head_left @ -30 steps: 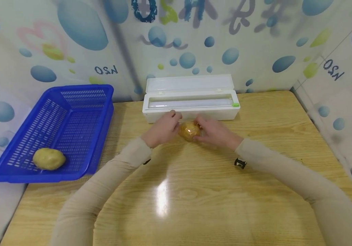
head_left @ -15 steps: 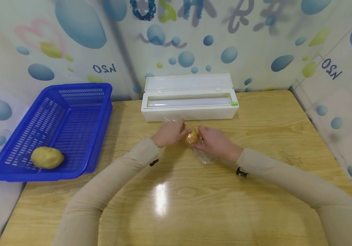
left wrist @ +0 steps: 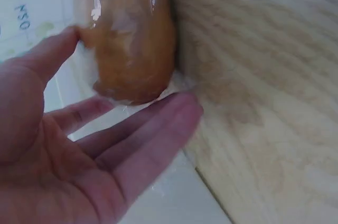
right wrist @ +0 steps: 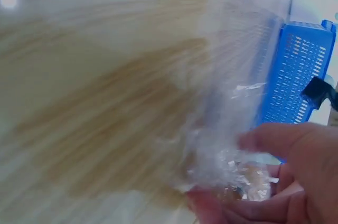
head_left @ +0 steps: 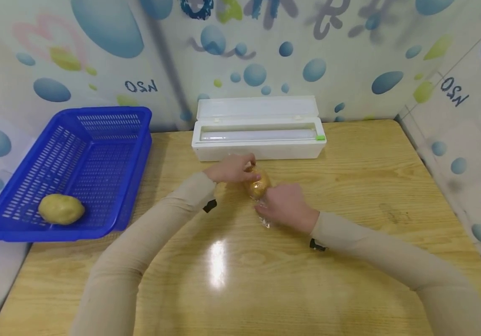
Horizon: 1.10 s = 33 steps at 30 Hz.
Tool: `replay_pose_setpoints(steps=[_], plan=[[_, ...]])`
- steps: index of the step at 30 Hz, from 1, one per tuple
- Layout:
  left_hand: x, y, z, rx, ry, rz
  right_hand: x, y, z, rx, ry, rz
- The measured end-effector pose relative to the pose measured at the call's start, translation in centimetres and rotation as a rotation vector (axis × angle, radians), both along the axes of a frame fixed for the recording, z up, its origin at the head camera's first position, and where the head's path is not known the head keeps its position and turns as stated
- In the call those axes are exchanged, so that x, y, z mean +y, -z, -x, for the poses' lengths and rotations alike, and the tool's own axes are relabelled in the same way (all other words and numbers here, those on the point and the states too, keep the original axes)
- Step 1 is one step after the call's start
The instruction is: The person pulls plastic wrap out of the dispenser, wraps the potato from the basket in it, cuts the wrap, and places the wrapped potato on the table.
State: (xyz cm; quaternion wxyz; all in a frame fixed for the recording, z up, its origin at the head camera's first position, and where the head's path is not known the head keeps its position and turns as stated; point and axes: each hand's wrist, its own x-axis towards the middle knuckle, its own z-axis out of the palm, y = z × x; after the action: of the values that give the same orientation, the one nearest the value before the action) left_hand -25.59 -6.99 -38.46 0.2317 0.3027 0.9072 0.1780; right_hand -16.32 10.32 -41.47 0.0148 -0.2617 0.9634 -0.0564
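Head view: right grip (head_left: 286, 205) is pinching cling film (head_left: 265, 223), left grip (head_left: 233, 169) loosely cradling golden-brown food item (head_left: 260, 186), fingers extended; snug wrapping is likely depending on even tension.

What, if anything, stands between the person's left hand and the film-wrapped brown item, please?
Only the clear film itself, wrapped around the brown item, shows between it and the left hand; no other object is visible in the way. The white box sits beyond them and the blue basket off to the left.

Left: plastic basket (head_left: 112, 163) (potato (head_left: 61, 209) inside) | Centre: film-wrapped food (head_left: 259, 184) between left hand (head_left: 233, 168) and right hand (head_left: 286, 205) | Behind: cling-film dispenser (head_left: 259, 152)
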Motion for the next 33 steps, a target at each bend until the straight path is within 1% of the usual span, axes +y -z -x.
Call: replay_pose_setpoints(steps=[2, 4, 9, 12, 14, 16, 19, 21, 24, 27, 30, 33], plan=[[0.1, -0.4, 0.4, -0.026, 0.019, -0.001, -0.4, -0.3, 0.0, -0.010, 0.012, -0.016], [0.2, -0.7, 0.8, -0.057, 0.025, -0.006, -0.6, -0.5, 0.0, -0.028, 0.025, -0.030], [0.7, -1.3, 1.2, -0.196, -0.003, -0.026, -1.1, -1.0, 0.0, -0.085, 0.047, -0.030], [0.9, -1.7, 1.5, -0.242, -0.002, -0.015, -1.3, -1.3, 0.2, -0.156, 0.078, -0.023], [1.0, -1.8, 1.6, -0.264, -0.003, -0.006, -1.2, -1.3, 0.5, -0.218, 0.091, 0.012], [1.1, -1.9, 1.7, -0.270, 0.002, 0.001, -0.9, -1.1, 0.9, -0.285, 0.090, 0.081], [1.1, -1.8, 1.7, -0.282, 0.002, -0.006, -0.2, -0.8, 1.4, -0.384, 0.069, 0.224], [1.1, -1.7, 1.6, -0.281, 0.001, -0.004, 0.2, -0.6, 1.7, -0.464, 0.073, 0.300], [1.2, -1.7, 1.6, -0.271, -0.004, 0.007, 0.6, -0.5, 1.9, -0.606, 0.125, 0.406], [1.4, -1.7, 1.5, -0.247, -0.007, 0.027, 0.8, -0.4, 2.0, -0.723, 0.217, 0.489], [1.5, -1.7, 1.4, -0.231, -0.010, 0.042, 0.7, -0.4, 2.0, -0.778, 0.283, 0.536], [1.7, -1.7, 1.4, -0.224, -0.013, 0.046, 0.6, -0.5, 2.0, -0.780, 0.295, 0.558]])
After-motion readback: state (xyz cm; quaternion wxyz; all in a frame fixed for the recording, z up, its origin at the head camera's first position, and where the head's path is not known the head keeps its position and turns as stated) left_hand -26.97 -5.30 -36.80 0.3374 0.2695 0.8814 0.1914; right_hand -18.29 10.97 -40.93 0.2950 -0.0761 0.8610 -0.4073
